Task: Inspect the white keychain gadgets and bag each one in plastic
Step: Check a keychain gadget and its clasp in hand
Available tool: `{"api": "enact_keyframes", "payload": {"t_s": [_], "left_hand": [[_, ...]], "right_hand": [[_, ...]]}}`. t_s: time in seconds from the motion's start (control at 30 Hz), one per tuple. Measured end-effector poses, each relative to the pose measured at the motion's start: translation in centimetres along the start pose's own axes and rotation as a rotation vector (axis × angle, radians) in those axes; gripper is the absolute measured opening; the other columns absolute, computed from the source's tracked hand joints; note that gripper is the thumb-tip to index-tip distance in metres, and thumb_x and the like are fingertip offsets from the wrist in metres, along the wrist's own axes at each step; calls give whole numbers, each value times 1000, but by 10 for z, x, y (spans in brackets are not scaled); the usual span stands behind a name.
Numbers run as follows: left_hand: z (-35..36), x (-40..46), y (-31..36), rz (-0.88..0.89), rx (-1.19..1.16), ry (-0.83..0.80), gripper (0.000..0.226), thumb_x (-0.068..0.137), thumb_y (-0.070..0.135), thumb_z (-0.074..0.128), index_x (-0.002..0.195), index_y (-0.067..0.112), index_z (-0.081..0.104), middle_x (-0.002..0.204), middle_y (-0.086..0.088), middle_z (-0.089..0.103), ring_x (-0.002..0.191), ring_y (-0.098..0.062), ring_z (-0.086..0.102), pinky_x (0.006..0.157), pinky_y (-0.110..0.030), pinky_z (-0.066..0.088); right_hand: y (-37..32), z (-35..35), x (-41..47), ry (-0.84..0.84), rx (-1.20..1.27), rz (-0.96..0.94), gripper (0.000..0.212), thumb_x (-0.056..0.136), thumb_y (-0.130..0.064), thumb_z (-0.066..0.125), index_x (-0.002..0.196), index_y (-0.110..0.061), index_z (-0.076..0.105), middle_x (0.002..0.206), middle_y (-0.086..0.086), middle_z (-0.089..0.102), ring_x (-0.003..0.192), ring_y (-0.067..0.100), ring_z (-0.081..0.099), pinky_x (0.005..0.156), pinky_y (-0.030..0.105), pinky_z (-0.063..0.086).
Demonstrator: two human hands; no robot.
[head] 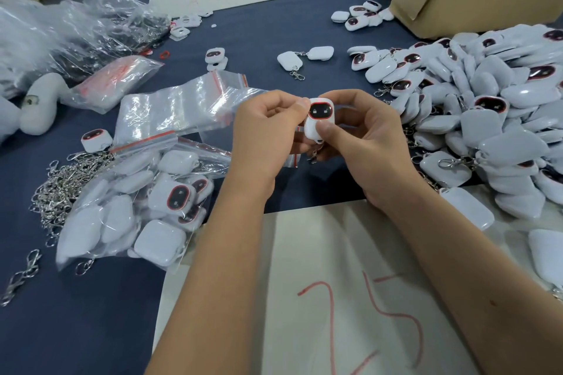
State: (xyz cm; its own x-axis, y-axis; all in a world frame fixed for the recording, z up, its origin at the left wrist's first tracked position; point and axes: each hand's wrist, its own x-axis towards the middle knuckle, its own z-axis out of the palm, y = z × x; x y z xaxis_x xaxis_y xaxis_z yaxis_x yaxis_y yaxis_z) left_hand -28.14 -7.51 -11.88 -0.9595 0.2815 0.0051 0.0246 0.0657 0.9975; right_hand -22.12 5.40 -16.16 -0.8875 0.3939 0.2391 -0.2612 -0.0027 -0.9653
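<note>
Two hands: the left hand (268, 128) and the right hand (362, 137) are meeting over the desk (259, 33), both curled around one white gadget (320, 120).
Left hand grip: its fingers are pinching the upper left edge of the gadget, probably to steady it.
Right hand grip: its thumb is pressing on the lower front and the other fingers are wrapping behind; I judge this is keeping the dark face turned up toward the eyes for checking.
Gadget position: it is being held upright above the desk, face lit with red rim, clasp hanging under it between the palms.
Empty bags (179, 106): they are lying just left of the hands, near enough to be taken next.
Filled bag (137, 201): it is lying at near left, holding several gadgets.
Loose clasps (58, 189): they are lying in a heap beside that bag.
Unchecked heap (487, 119): it is lying on the right, close to the right hand, probably as the supply.
Cardboard box (475, 0): it is standing far right with a red label, maybe for rejects.
</note>
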Motion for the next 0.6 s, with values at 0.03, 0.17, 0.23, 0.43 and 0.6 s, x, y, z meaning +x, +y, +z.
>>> {"api": "enact_keyframes", "payload": {"t_s": [0.03, 0.17, 0.23, 0.43, 0.6], "left_hand": [[-1, 1, -1, 39, 41, 16, 18, 97, 12, 67, 80, 12, 73, 69, 1, 72, 59, -19, 72, 51, -25, 56], [-1, 6, -10, 269, 376, 210, 21, 91, 21, 69, 71, 18, 73, 64, 3, 69, 67, -15, 69, 68, -35, 58], [0, 5, -13, 326, 521, 334, 22, 87, 31, 70, 68, 19, 68, 60, 10, 64, 65, -9, 62, 67, -26, 52], [-2, 6, -22, 197, 784, 178, 34, 72, 37, 85, 88, 24, 59, 84, 8, 65, 83, -22, 64, 75, -35, 52], [-5, 6, -18, 138, 721, 191, 8, 77, 15, 70, 74, 22, 67, 68, 10, 67, 75, -16, 67, 73, -33, 55]], "right_hand": [[0, 0, 0, -3, -3, 3, 21, 94, 0, 70, 113, -11, 70, 91, 12, 77, 73, 26, 73, 62, 31, 59], [4, 1, 2, 66, -52, 37, 23, 96, -5, 70, 117, -16, 67, 76, 4, 74, 60, 18, 66, 57, 26, 55], [6, 0, 5, 179, -38, 84, 22, 97, -9, 71, 117, -15, 64, 75, 2, 72, 53, 15, 61, 52, 26, 50], [5, -2, 8, 250, 4, 141, 10, 104, -23, 64, 113, -18, 65, 81, 0, 70, 45, 16, 58, 39, 23, 39], [5, -1, 7, 214, -57, 161, 7, 102, -20, 66, 108, -17, 66, 81, 7, 71, 49, 14, 58, 42, 22, 41]]}}
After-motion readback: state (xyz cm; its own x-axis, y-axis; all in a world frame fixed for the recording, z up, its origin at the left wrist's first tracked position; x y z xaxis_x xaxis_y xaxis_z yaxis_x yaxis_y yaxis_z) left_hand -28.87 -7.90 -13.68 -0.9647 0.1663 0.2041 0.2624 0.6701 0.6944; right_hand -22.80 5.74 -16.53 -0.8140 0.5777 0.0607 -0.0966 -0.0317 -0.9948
